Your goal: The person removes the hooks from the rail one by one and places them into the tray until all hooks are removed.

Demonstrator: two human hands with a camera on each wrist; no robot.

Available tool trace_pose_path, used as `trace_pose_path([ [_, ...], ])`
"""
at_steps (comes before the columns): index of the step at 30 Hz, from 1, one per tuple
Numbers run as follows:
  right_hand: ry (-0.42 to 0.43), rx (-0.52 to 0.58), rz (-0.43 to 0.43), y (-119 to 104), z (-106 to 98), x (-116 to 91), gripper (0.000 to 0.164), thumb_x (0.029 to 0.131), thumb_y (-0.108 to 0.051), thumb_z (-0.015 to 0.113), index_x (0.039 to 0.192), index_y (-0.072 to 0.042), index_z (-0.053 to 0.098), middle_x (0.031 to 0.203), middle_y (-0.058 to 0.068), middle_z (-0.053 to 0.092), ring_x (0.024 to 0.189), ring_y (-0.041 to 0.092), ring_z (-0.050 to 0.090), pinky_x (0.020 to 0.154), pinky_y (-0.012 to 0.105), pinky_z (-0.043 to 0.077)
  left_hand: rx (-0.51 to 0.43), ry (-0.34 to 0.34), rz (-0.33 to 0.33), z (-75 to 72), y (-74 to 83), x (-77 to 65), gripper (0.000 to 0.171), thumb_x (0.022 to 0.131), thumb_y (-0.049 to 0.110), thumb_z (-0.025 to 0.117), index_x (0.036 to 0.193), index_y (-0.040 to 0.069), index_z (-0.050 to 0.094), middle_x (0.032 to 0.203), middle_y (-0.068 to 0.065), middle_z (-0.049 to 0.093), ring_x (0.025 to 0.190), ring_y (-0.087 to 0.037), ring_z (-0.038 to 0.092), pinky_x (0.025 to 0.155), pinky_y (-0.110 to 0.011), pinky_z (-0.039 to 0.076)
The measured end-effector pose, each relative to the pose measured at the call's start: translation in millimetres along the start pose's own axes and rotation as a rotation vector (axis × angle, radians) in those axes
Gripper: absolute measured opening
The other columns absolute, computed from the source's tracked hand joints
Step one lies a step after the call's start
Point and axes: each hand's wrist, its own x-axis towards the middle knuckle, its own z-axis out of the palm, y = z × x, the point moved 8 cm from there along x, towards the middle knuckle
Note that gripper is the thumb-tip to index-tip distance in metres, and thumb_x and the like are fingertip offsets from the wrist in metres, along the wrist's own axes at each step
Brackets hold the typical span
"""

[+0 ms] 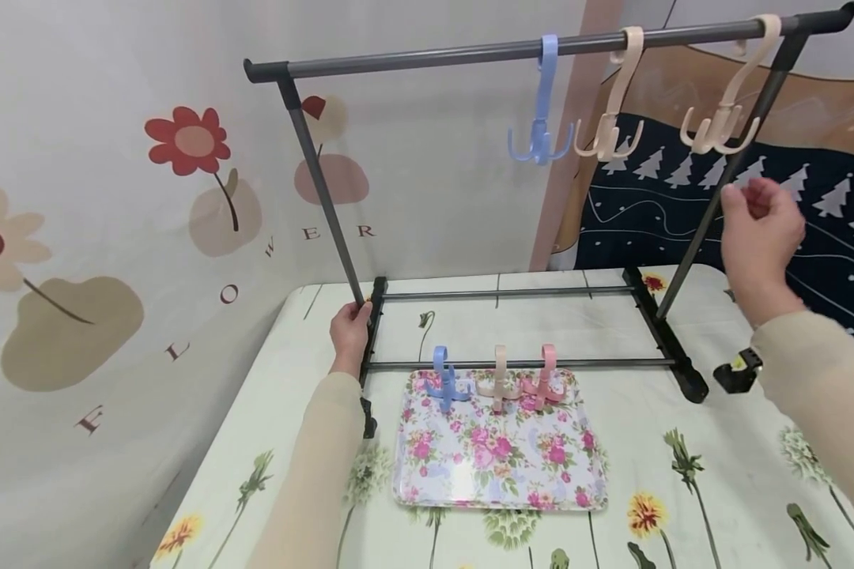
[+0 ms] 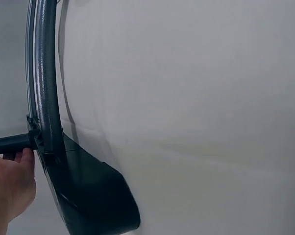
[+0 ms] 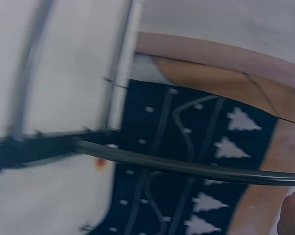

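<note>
A dark grey metal clothes rack (image 1: pixel 427 58) stands on the bed-like surface, with two slanting posts, a top bar and black feet. My left hand (image 1: pixel 349 336) grips the rack low on its left side, near the foot; in the left wrist view the fingers (image 2: pixel 27 156) curl against a dark bar. My right hand (image 1: pixel 763 237) is raised beside the right post, fingers loosely bent, holding nothing visible. A blue hook (image 1: pixel 541 103), a beige hook (image 1: pixel 615 95) and another beige hook (image 1: pixel 736 95) hang from the top bar.
A floral tray (image 1: pixel 498 466) lies in front of the rack. On its far edge are a blue hook (image 1: pixel 444 383), a beige hook (image 1: pixel 500 383) and a pink hook (image 1: pixel 544 383). A small black part (image 1: pixel 738 371) lies at right. A patterned wall stands behind.
</note>
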Motion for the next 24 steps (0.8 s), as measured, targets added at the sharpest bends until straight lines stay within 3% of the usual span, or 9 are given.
trace_pose_path([
  [6, -0.03, 0.023, -0.05, -48.7, 4.9, 21.1, 0.03, 0.096, -0.031, 0.066, 0.123, -0.018, 0.066, 0.105, -0.015, 0.056, 0.094, -0.004, 0.05, 0.093, 0.017, 0.037, 0.011, -0.004, -0.007, -3.2, 0.2, -0.2, 0.035, 0.1, 0.027, 0.06, 0.124, 0.001, 0.064, 0.12, -0.017, 0.066, 0.11, -0.031, 0.058, 0.098, -0.047, 0.043],
  [12, -0.097, -0.02, -0.079, -82.1, 16.4, 25.2, 0.035, 0.099, -0.032, 0.061, 0.131, -0.018, 0.061, 0.109, -0.017, 0.052, 0.101, -0.005, 0.048, 0.098, 0.017, 0.036, 0.008, -0.003, -0.015, -4.8, -2.6, 0.6, 0.033, 0.1, 0.025, 0.06, 0.123, 0.001, 0.065, 0.12, -0.017, 0.066, 0.11, -0.031, 0.058, 0.098, -0.047, 0.043],
  [18, -0.138, -0.002, -0.079, -96.4, 27.1, 28.9, 0.037, 0.098, -0.032, 0.062, 0.132, -0.016, 0.062, 0.108, -0.017, 0.053, 0.1, -0.005, 0.048, 0.1, 0.017, 0.038, 0.009, -0.002, -0.01, -5.2, -8.0, 0.4, 0.032, 0.1, 0.026, 0.06, 0.12, 0.001, 0.066, 0.119, -0.017, 0.066, 0.107, -0.031, 0.059, 0.097, -0.046, 0.044],
  [24, -0.164, 0.06, -0.022, -92.0, 35.2, 40.1, 0.036, 0.096, -0.031, 0.065, 0.129, -0.017, 0.065, 0.103, -0.015, 0.055, 0.098, -0.003, 0.05, 0.103, 0.02, 0.04, 0.0, -0.002, -0.005, -3.6, -5.8, 0.4, 0.032, 0.1, 0.027, 0.061, 0.119, 0.002, 0.066, 0.118, -0.017, 0.067, 0.107, -0.031, 0.059, 0.097, -0.046, 0.044],
])
